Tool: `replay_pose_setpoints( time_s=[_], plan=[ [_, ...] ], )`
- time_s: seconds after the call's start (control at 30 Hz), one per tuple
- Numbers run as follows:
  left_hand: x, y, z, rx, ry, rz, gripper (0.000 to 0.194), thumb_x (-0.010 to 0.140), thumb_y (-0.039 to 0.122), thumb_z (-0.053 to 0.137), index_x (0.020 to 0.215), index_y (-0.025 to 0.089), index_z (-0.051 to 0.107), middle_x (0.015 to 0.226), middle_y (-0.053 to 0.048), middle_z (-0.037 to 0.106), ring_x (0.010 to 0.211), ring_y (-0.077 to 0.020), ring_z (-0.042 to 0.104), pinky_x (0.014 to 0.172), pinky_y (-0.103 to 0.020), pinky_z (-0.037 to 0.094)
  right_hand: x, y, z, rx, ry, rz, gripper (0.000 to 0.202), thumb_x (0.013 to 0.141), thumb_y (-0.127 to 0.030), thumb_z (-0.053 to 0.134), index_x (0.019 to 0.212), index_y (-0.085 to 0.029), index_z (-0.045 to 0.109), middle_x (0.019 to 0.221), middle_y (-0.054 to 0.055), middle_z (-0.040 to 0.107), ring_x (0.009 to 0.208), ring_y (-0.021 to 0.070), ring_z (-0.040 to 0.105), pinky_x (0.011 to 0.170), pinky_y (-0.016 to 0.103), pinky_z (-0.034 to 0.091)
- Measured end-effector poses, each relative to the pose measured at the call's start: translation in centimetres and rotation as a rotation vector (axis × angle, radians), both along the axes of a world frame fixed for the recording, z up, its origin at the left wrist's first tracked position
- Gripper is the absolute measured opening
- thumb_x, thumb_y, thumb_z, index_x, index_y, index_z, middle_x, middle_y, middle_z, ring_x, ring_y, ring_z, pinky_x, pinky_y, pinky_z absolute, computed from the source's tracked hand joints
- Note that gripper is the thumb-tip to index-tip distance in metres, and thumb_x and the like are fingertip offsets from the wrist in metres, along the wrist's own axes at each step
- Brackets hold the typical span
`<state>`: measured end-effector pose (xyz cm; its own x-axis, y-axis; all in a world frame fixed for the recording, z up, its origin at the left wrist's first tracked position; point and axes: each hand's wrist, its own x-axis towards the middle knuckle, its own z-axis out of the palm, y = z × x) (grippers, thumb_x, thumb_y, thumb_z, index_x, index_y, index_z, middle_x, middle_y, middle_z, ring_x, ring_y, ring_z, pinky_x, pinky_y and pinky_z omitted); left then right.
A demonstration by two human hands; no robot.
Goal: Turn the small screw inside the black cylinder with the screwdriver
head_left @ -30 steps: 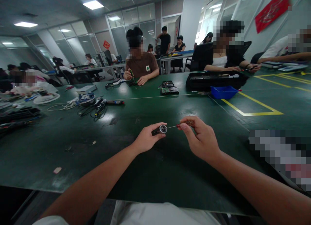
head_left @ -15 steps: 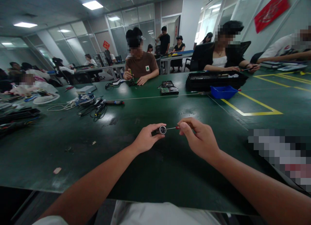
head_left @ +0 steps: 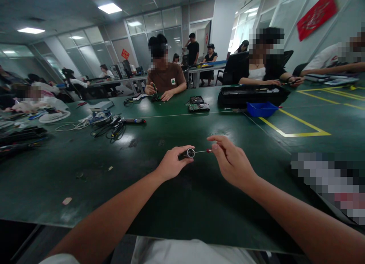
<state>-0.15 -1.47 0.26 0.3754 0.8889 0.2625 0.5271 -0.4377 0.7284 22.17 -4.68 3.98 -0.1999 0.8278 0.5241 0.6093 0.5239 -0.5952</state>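
Note:
My left hand (head_left: 173,163) is closed around a dark cylinder (head_left: 190,153) with a round silver-rimmed end facing me. Thumb and fingers pinch it from above and below, and most of its body is hidden in the hand. To the right, my right hand (head_left: 232,159) holds a small screwdriver (head_left: 202,151) with a red collar and a thin metal shaft. Its shaft runs level to the left and meets the cylinder's side near the rim. The index finger is raised off the handle, while the thumb and the other fingers stay on it. Both hands are above the green table (head_left: 176,214).
Cables and a black rod-shaped device (head_left: 132,121) lie left of centre. Across the table are circuit boards (head_left: 199,104), a long black casing (head_left: 252,94) and a blue bin (head_left: 262,108). A person in a brown shirt (head_left: 168,79) works opposite. A blurred-out object (head_left: 327,180) lies at right.
My right index finger has lifted and straightened away from the screwdriver handle. My left hand and the cylinder have hardly moved.

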Motion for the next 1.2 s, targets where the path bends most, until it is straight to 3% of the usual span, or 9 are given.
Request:
replay_pose_setpoints(
  time_s=[0.1,0.23,0.33,0.43,0.63,0.73,0.9,1.2],
  plan=[
    [0.0,0.0,0.1,-0.005,0.002,0.016,0.042,0.085,0.025,0.071,0.127,0.029,0.066,0.118,-0.003,0.070,0.109,-0.0235,0.062,0.100,-0.039,0.044,0.0,0.0,0.1,-0.012,0.009,0.031,0.030,0.102,-0.031,0.038,0.120,-0.017,0.056,0.075,0.002,0.064,0.060,0.0166,0.058,0.056,0.029,0.040],
    [0.0,0.1,0.0,0.001,0.014,0.016,0.042,0.086,0.025,0.070,0.127,0.029,0.065,0.119,-0.003,0.069,0.110,-0.0239,0.062,0.102,-0.041,0.044,0.0,0.0,0.1,-0.091,-0.008,0.011,0.031,0.102,-0.037,0.037,0.115,-0.020,0.059,0.067,0.000,0.062,0.051,0.0157,0.053,0.051,0.030,0.036],
    [-0.1,0.1,-0.1,0.006,0.024,0.022,0.041,0.086,0.026,0.071,0.127,0.029,0.065,0.119,-0.003,0.070,0.110,-0.0240,0.062,0.101,-0.041,0.044,-0.1,0.1,-0.2,-0.097,0.082,0.018,0.027,0.099,-0.033,0.045,0.121,-0.020,0.053,0.080,0.002,0.066,0.064,0.0180,0.061,0.059,0.031,0.044],
    [-0.1,0.1,0.0,0.021,0.034,0.029,0.042,0.086,0.025,0.071,0.127,0.029,0.065,0.120,-0.003,0.070,0.109,-0.0238,0.062,0.100,-0.041,0.044,-0.1,0.6,-0.7,-0.154,0.258,0.034,0.022,0.096,-0.037,0.053,0.110,-0.021,0.058,0.090,0.005,0.067,0.081,0.0208,0.065,0.072,0.035,0.050],
    [0.1,0.1,0.6,0.079,0.121,-0.037,0.040,0.088,0.024,0.069,0.127,0.030,0.064,0.122,-0.002,0.069,0.114,-0.0234,0.059,0.110,-0.046,0.032,0.1,3.0,-2.0,-0.432,0.860,0.024,0.025,0.092,-0.045,0.055,0.086,-0.021,0.060,0.077,0.001,0.061,0.067,0.0164,0.059,0.068,0.035,0.053],
    [0.2,0.0,0.8,0.049,0.111,-0.014,0.041,0.088,0.026,0.069,0.128,0.029,0.063,0.120,-0.003,0.070,0.110,-0.0231,0.059,0.105,-0.043,0.037,0.3,3.2,-2.1,-0.362,0.807,0.002,0.023,0.093,-0.043,0.056,0.090,-0.021,0.061,0.079,0.001,0.063,0.069,0.0162,0.060,0.068,0.034,0.052],
    [0.3,-0.3,1.0,0.019,0.113,0.010,0.044,0.086,0.029,0.071,0.130,0.029,0.063,0.115,-0.004,0.070,0.107,-0.0239,0.060,0.102,-0.042,0.039,0.1,1.8,-1.2,-0.192,0.455,-0.018,0.024,0.097,-0.042,0.051,0.094,-0.020,0.061,0.077,0.003,0.066,0.071,0.0176,0.063,0.069,0.035,0.051],
    [0.2,-0.2,0.6,0.000,0.084,0.056,0.049,0.086,0.030,0.070,0.134,0.028,0.060,0.116,-0.005,0.069,0.107,-0.0253,0.060,0.097,-0.041,0.044,0.0,1.0,-0.9,-0.126,0.353,-0.035,0.026,0.098,-0.043,0.051,0.102,-0.019,0.061,0.085,0.006,0.071,0.077,0.0201,0.070,0.072,0.037,0.055]
  ],
)
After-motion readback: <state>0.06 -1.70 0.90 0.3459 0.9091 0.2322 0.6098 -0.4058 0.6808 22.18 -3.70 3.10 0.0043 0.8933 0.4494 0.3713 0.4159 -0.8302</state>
